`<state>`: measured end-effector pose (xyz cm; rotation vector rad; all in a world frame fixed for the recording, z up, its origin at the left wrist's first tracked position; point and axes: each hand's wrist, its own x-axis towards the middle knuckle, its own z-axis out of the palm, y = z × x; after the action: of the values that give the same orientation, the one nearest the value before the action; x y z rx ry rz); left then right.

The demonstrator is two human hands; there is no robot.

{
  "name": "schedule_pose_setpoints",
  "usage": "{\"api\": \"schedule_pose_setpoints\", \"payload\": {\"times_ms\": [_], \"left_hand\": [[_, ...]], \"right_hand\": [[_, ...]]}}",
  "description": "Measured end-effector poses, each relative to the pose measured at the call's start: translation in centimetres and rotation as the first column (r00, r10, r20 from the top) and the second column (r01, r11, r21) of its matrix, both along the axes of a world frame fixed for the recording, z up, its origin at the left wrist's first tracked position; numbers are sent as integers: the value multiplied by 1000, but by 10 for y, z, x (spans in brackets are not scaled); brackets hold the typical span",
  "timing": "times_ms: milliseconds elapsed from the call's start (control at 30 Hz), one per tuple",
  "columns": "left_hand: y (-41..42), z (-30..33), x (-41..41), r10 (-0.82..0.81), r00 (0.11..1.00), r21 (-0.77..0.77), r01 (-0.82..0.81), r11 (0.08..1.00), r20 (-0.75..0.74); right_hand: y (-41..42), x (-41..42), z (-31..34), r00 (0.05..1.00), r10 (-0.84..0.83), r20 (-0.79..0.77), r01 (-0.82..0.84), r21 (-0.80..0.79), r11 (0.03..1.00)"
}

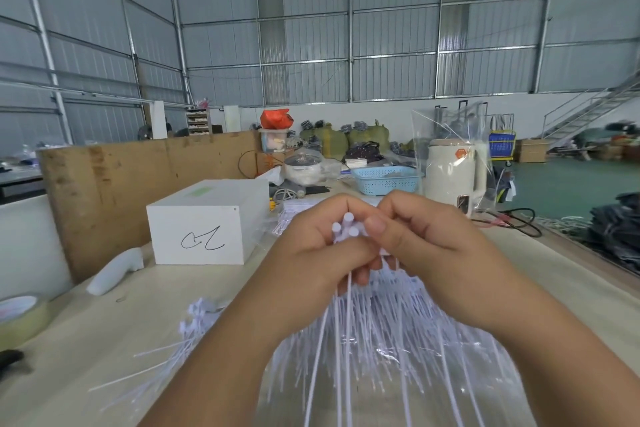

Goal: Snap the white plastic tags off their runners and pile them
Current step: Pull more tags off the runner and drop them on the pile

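Observation:
Both hands meet above the table around a bunch of white plastic runners (pixel 346 230), whose round ends stick up between the fingers. My left hand (pixel 311 253) grips the bunch from the left. My right hand (pixel 422 239) pinches it from the right, thumb pressed on top. Many thin white tag strands (pixel 381 340) fan down from the hands over a clear plastic sheet. A loose pile of separated white tags (pixel 180 340) lies on the table to the left of my left forearm.
A white box (pixel 201 218) with a black scribble stands at left, a white foam piece (pixel 114 270) and a tape roll (pixel 20 315) nearer the left edge. Behind the hands are a blue basket (pixel 384 180), a cream kettle (pixel 450 173) and a black cable (pixel 516 218).

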<state>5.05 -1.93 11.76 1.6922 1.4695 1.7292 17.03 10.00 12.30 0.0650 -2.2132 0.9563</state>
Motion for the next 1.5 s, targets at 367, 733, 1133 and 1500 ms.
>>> {"api": "schedule_pose_setpoints", "payload": {"times_ms": [367, 733, 1133, 1500], "left_hand": [[4, -8, -2, 169, 984, 49, -167, 985, -54], [6, -2, 4, 245, 956, 249, -281, 927, 164], [6, 1, 4, 201, 966, 229, -235, 945, 164], [2, -3, 0, 63, 998, 55, -64, 996, 17]], "right_hand": [[10, 9, 2, 968, -123, 220, 87, 170, 982], [-3, -3, 0, 982, -65, -179, 45, -116, 992], [-2, -4, -1, 1000, 0, -28, 4, 137, 991], [0, 4, -3, 996, 14, 90, -28, 151, 988]]}}
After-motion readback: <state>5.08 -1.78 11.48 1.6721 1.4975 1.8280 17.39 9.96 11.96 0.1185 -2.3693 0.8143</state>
